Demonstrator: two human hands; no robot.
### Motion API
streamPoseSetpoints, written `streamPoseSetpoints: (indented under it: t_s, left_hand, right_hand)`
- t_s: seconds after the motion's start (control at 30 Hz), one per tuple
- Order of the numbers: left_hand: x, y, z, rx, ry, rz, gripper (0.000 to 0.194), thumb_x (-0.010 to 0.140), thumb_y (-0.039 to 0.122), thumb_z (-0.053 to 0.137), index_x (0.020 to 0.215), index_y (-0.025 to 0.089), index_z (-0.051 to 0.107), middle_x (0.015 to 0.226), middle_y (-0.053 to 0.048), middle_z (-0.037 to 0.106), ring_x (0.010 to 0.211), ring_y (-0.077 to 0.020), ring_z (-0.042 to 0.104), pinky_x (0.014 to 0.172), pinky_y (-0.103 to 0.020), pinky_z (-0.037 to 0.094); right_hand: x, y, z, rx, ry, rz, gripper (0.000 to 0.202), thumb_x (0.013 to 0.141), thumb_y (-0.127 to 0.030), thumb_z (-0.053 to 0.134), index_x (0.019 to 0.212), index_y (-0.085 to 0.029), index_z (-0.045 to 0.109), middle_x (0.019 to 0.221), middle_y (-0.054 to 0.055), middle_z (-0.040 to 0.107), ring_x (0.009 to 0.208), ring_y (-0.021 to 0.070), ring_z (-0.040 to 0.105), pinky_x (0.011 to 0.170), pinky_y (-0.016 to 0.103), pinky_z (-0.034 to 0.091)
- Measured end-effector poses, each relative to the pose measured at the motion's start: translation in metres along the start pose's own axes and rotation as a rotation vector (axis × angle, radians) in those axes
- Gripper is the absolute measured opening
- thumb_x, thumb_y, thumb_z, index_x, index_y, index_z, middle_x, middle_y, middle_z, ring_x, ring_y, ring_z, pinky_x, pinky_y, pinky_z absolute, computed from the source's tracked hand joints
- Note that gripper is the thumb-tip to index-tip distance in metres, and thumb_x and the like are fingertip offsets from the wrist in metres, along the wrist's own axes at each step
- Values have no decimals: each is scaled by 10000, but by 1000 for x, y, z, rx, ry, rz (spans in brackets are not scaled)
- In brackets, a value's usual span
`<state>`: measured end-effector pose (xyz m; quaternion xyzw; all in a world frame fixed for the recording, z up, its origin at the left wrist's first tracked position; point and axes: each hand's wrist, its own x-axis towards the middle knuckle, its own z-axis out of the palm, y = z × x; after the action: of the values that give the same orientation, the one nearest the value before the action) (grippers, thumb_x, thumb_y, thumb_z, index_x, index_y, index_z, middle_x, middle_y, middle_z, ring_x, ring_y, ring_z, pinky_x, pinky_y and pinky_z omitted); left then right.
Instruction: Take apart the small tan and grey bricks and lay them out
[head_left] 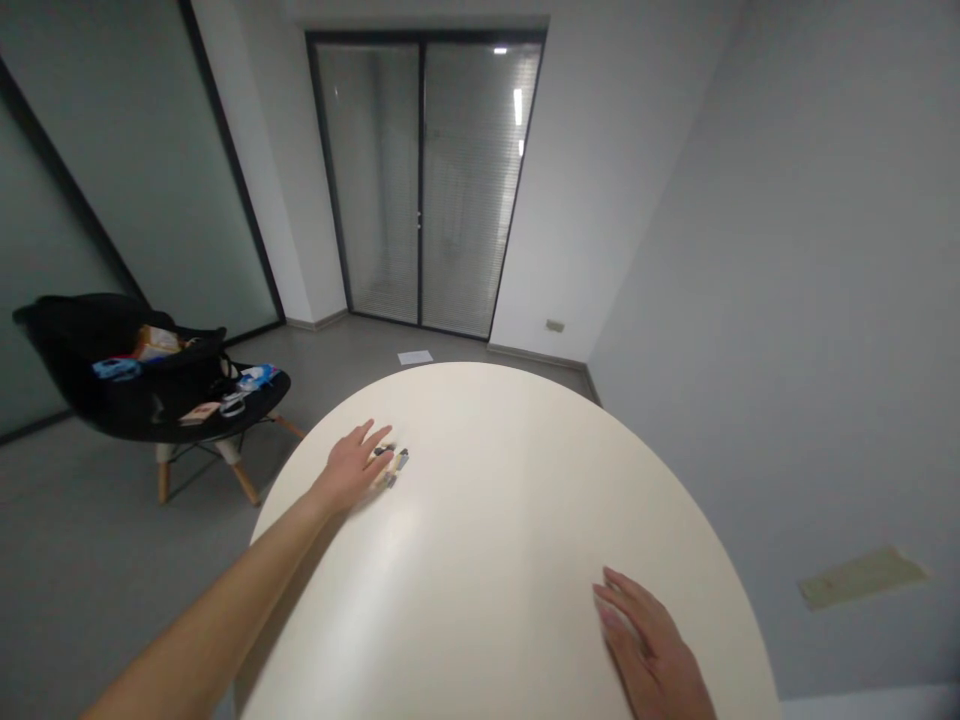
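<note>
A pale wall [810, 300] fills the right side, and a dark-framed glass door [379, 190] is set in the far wall. In front of them stands the round white surface [480, 560], its far edge hiding part of the grey floor [75, 560]. Off to its left, apart from it, is a black chair [60, 340] with wooden legs, carrying a black bag [184, 375]. The left forearm [217, 610] reaches across the surface's left edge, blocking some of that rim. The right hand [652, 650] is at the near right; its grip is partly open and empty, fingers together and lightly bent, thumb side toward the middle. Whether it touches the surface is hard to tell. The left hand [351, 470] is near the left edge, palm down, its grip open with fingers spread over the pieces [400, 462]. Contact with them is unclear, and the hand hides some of them. A tan strip [862, 578] is on the right wall, and a white sheet [415, 357] lies on the floor beyond the surface. On the chair are an orange and white packet [157, 342], a blue packet [257, 377] and a flat card [200, 413]. A small wall plate [555, 326] sits low on the far wall. Smallest are the pieces, pale and dark, clustered on the surface at and beside the left fingers, too blurred to tell apart.
</note>
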<state>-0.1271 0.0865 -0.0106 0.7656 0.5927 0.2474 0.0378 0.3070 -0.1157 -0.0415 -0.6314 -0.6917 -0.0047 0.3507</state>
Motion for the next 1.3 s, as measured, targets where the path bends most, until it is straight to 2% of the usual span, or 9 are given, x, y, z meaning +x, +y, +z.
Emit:
streamPoseSetpoints:
  t_s: [0.1,0.23,0.33,0.47,0.6,0.83,0.97,1.13,1.3]
  left_hand:
    - [20,-6,13,23,-96,-8,529,953,523,285,1384,263,448,1483,-117,377,1361,-313,336,1070,-582,269]
    - [31,-4,22,9,-201,20,520,961,532,216,1362,316,468,1468,-61,412,1379,-290,305,1078,-626,192]
    - [31,-2,24,5,-229,67,526,954,549,231,1319,305,520,1458,-60,428,1380,-271,305,1100,-583,194]
    - [27,2,27,9,-227,77,566,942,572,249,1322,255,523,1470,-97,403,1385,-272,295,1111,-551,204]
    - [21,15,30,-36,-253,60,580,955,553,192,1308,252,541,1473,-103,396,1397,-266,276,1117,-541,198]
    - [6,56,34,-167,-305,143,531,985,458,132,1281,328,553,1437,-59,454,1385,-233,312,1125,-552,178]
    - [-6,83,36,-196,-346,191,533,984,467,142,1284,315,556,1449,-69,437,1394,-243,293,1128,-562,147]
    - [-25,123,34,-246,-430,318,502,978,490,204,1303,306,539,1464,-84,415,1393,-258,291,1120,-581,112]
    - [-44,162,29,-302,-462,421,478,960,515,273,1299,302,534,1442,-90,442,1375,-271,324,1119,-564,145]
  right_hand:
    - [2,2,0,9,15,4,316,899,-430,474,1006,-244,706,1168,86,652,1096,255,600,924,473,528]
    - [4,5,2,-13,15,2,312,905,-420,466,1004,-241,703,1150,87,660,1089,253,600,911,464,530]
    - [3,8,8,-84,-24,-27,328,899,-435,475,1043,-241,696,1190,91,642,1133,271,570,946,491,494]
    - [3,9,16,-295,-127,-65,400,860,-490,515,1199,-313,631,1344,58,545,1239,347,474,1001,627,364]
    - [4,8,17,-386,-234,-57,429,887,-495,457,1290,-382,549,1414,14,479,1304,344,406,1020,634,322]
    - [4,5,12,-375,-302,3,434,916,-488,394,1307,-366,538,1436,9,452,1334,324,373,1052,609,295]
    - [4,3,11,-359,-308,20,432,922,-478,392,1307,-351,541,1432,12,459,1341,313,364,1071,601,269]
    - [3,1,7,-334,-288,6,428,917,-474,412,1294,-334,557,1413,31,482,1320,326,392,1048,619,288]
    - [2,-4,4,-329,-268,0,416,922,-470,408,1284,-338,564,1402,25,495,1318,325,395,1050,615,286]
